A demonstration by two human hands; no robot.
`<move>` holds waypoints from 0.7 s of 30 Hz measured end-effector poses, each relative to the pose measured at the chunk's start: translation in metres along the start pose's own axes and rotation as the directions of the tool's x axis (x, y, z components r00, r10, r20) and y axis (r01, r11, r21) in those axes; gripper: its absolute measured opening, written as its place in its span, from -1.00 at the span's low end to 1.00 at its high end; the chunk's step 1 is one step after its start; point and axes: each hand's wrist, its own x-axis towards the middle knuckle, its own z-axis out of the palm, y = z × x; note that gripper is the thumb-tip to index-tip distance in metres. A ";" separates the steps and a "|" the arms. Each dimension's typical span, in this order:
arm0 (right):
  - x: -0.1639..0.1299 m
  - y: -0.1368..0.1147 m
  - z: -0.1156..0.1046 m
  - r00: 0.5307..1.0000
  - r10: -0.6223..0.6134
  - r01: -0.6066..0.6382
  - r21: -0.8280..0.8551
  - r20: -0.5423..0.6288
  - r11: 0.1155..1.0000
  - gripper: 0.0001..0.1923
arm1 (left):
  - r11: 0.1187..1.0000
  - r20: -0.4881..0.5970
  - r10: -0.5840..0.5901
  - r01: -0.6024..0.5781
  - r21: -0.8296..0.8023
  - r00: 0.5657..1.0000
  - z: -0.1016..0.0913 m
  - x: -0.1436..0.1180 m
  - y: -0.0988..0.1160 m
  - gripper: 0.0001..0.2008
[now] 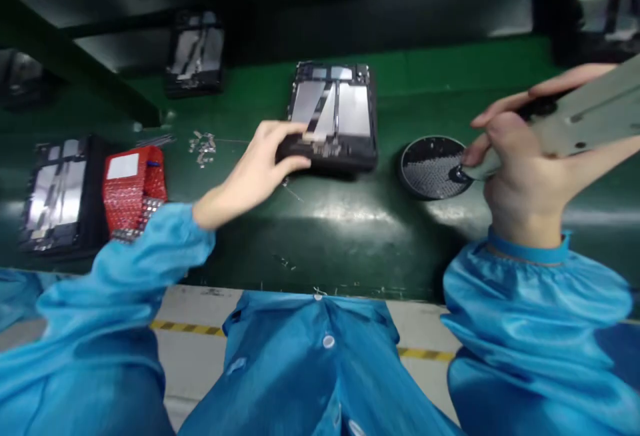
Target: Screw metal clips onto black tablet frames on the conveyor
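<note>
An open tablet chassis [345, 113] with silver panels lies in a dark tray on the green belt, straight ahead. My left hand [255, 173] grips its near left corner. My right hand [520, 163] is closed around a grey electric screwdriver [585, 116], whose tip rests on a round black screw dish [430, 166] just right of the tablet. Both arms wear blue sleeves.
A red box [133, 189] and another tablet tray [55, 193] sit at the left. A third tablet tray [195, 53] lies farther back. Loose small parts [203, 146] are scattered left of my left hand. The belt's near edge [320, 289] runs by my body.
</note>
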 end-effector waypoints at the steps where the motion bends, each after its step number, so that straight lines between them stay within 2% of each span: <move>1: 0.001 -0.001 -0.002 1.000 -0.001 0.001 0.005 0.020 1.000 -0.25 | 1.000 0.014 0.006 -0.006 0.003 1.000 0.004 -0.028 0.013 -0.39; 4: 0.002 -0.003 -0.007 0.999 0.004 -0.005 0.017 0.049 1.000 -0.29 | 0.998 0.103 -0.051 0.046 0.054 0.993 0.015 -0.095 0.046 -0.47; 6: 0.002 -0.002 -0.008 0.999 -0.009 0.007 0.040 0.046 0.999 -0.33 | 0.993 0.180 -0.071 0.052 0.107 0.981 0.016 -0.115 0.060 -0.50; 7: 0.002 -0.001 -0.008 0.999 -0.028 0.025 0.054 0.038 0.998 -0.34 | 0.988 0.216 -0.077 0.046 0.146 0.973 0.014 -0.117 0.063 -0.47; 9: 0.001 0.002 -0.008 0.998 -0.070 0.069 0.077 0.010 0.995 -0.37 | 0.973 0.246 -0.098 0.042 0.225 0.964 0.004 -0.106 0.061 -0.40; 11: -0.001 0.005 -0.009 0.995 -0.098 0.100 0.083 -0.020 0.992 -0.39 | 0.965 0.217 -0.099 0.040 0.259 0.971 -0.008 -0.083 0.047 -0.41; 13: -0.003 0.007 -0.008 0.994 -0.103 0.106 0.075 -0.038 0.992 -0.38 | 0.978 0.198 -0.050 0.007 0.209 0.979 -0.019 -0.058 0.025 -0.49; 15: -0.005 0.008 -0.008 0.995 -0.098 0.100 0.063 -0.035 0.993 -0.34 | 0.990 0.225 -0.002 -0.029 0.135 0.974 -0.027 -0.041 0.003 -0.57; 18: -0.006 0.012 -0.006 0.994 -0.110 0.110 -0.019 -0.012 0.994 -0.29 | 0.993 0.234 -0.054 0.027 0.119 0.971 -0.039 -0.034 -0.017 -0.61; 21: -0.006 0.018 -0.005 0.989 -0.147 0.144 -0.142 -0.008 0.979 -0.30 | 0.979 0.194 -0.161 0.132 0.155 0.968 -0.054 -0.041 -0.022 -0.54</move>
